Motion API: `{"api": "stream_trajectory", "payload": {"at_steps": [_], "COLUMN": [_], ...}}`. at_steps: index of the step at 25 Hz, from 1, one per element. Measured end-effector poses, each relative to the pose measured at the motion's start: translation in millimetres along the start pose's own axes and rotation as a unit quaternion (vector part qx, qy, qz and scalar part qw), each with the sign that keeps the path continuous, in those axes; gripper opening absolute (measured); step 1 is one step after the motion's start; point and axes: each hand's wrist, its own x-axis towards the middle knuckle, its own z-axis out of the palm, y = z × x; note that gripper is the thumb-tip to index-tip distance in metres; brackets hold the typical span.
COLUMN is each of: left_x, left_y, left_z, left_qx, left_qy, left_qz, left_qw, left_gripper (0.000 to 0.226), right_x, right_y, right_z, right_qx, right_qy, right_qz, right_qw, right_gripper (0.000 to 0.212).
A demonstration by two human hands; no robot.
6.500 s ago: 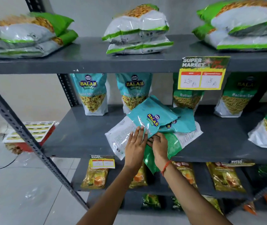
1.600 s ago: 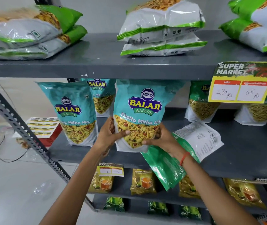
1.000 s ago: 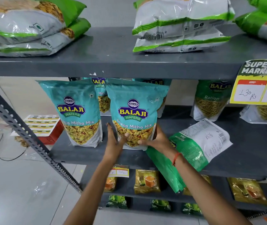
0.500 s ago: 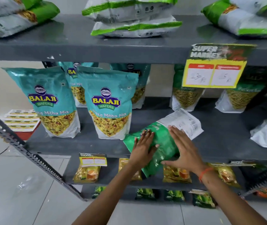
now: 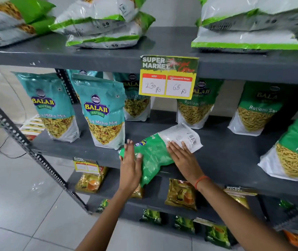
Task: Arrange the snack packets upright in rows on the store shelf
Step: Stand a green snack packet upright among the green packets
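since half a second ago the view has moved closer; both hands remain on the green packet (image 5: 151,156), which lies in much the same spot. green packet: flat on the middle shelf (image 5: 235,160), long axis diagonal, white printed end pointing up-right toward the back, green end hanging over the front edge. left hand (image 5: 131,165) at its left edge, fingers straight and spread, released, not clenched. right hand (image 5: 182,156) palm-down on the white end, fingers flat, pressing rather than grasping. two teal packets (image 5: 104,113) stand upright just left of it.
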Motion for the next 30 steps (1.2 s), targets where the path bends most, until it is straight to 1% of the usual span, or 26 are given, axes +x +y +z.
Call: {"api": "stream_trajectory", "payload": {"at_steps": [1,2,3,4,5,6,8,9,10,12,13,14,15,16,17,18,20,21,22,24,25,27,28,30], "left_x": [-7,-14,-18,-22,-23,-18,10,28,46,68,70,67,61,55,49,46,43,43,44,45,46,53,58,68], "left_y": [3,5,5,4,6,10,23,30,37,49,52,52,52,52,54,58,64,66,66,64,63,69,75,83], "left_z": [-1,-1,1,6,13,20,31,34,34,34,35,35,37,38,38,37,35,34,34,33,32,35,40,55], "left_qx": [-0.055,-0.128,-0.2,-0.252,-0.277,-0.289,-0.291,-0.282,-0.272,-0.265,-0.265,-0.272,-0.284,-0.295,-0.309,-0.324,-0.335,-0.33,-0.322,-0.297,-0.272,-0.213,-0.194,-0.19], "left_qy": [0.047,0.08,0.099,0.101,0.082,0.039,-0.102,-0.173,-0.236,-0.335,-0.355,-0.352,-0.331,-0.3,-0.272,-0.249,-0.219,-0.211,-0.211,-0.228,-0.253,-0.316,-0.333,-0.329], "left_qz": [-0.015,-0.032,-0.043,-0.049,-0.056,-0.065,-0.094,-0.097,-0.087,-0.069,-0.077,-0.082,-0.084,-0.088,-0.091,-0.092,-0.088,-0.086,-0.089,-0.09,-0.083,-0.06,-0.049,-0.035], "left_qw": [0.997,0.988,0.974,0.961,0.956,0.954,0.947,0.939,0.929,0.902,0.893,0.892,0.896,0.903,0.907,0.908,0.912,0.916,0.919,0.923,0.925,0.923,0.922,0.924], "left_gripper": [0.054,0.054,0.052,0.051,0.05,0.053,0.069,0.076,0.078,0.063,0.054,0.049,0.05,0.057,0.063,0.066,0.062,0.058,0.052,0.042,0.043,0.049,0.052,0.058], "right_x": [0,0,-1,-2,-2,0,3,3,1,-4,-7,-11,-14,-17,-20,-23,-29,-32,-33,-38,-40,-42,-42,-42], "right_y": [5,11,17,22,26,30,40,45,48,52,53,55,58,61,64,67,66,63,60,56,57,64,70,83], "right_z": [-5,-8,-10,-15,-20,-26,-36,-41,-46,-53,-57,-61,-66,-71,-75,-79,-79,-76,-73,-65,-62,-57,-55,-51], "right_qx": [0.035,0.098,0.181,0.257,0.319,0.36,0.415,0.456,0.508,0.604,0.641,0.678,0.708,0.733,0.745,0.746,0.721,0.702,0.69,0.678,0.673,0.667,0.664,0.652], "right_qy": [0.027,0.043,0.052,0.051,0.047,0.056,0.075,0.074,0.067,0.049,0.043,0.043,0.045,0.047,0.04,0.021,-0.046,-0.077,-0.094,-0.093,-0.085,-0.071,-0.068,-0.069], "right_qz": [0.021,0.059,0.114,0.177,0.24,0.299,0.377,0.397,0.406,0.417,0.425,0.428,0.428,0.423,0.415,0.404,0.388,0.388,0.394,0.412,0.418,0.431,0.439,0.448], "right_qw": [0.999,0.992,0.976,0.949,0.916,0.882,0.825,0.793,0.756,0.677,0.638,0.596,0.56,0.531,0.522,0.529,0.573,0.592,0.6,0.602,0.605,0.604,0.602,0.608], "right_gripper": [0.043,0.044,0.048,0.052,0.05,0.042,0.029,0.028,0.029,0.03,0.03,0.03,0.03,0.031,0.033,0.039,0.057,0.059,0.057,0.05,0.049,0.047,0.045,0.045]}}
